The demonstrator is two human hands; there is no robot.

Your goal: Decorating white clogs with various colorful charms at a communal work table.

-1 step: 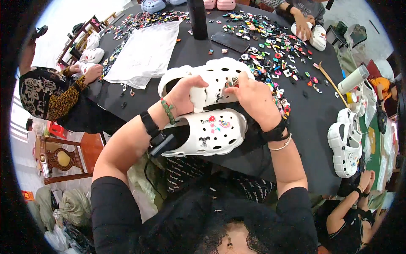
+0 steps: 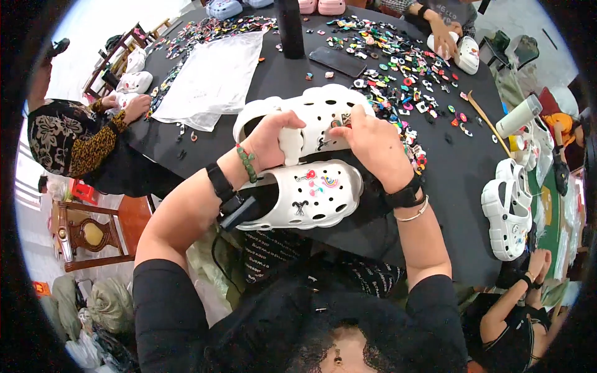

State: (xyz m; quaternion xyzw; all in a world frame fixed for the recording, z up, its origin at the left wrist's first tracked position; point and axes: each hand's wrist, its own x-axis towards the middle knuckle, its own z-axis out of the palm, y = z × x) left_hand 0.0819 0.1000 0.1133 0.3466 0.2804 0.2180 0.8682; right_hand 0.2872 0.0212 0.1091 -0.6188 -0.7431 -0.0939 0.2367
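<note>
Gripping a chunky, white, holed clog [image 2: 314,107] are the left hand [image 2: 272,138] and right hand [image 2: 377,144].

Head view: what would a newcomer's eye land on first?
Probably the far white clog at centre, with the left hand at its heel end and the right hand at its toe, and the near white clog, dotted with charms, just below it. Next, likely the scatter of multicoloured charms across the black table's far side, around an upright black bottle.

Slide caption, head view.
Left hand holds a white clog, right hand at its charms, a second decorated clog alongside.
</note>
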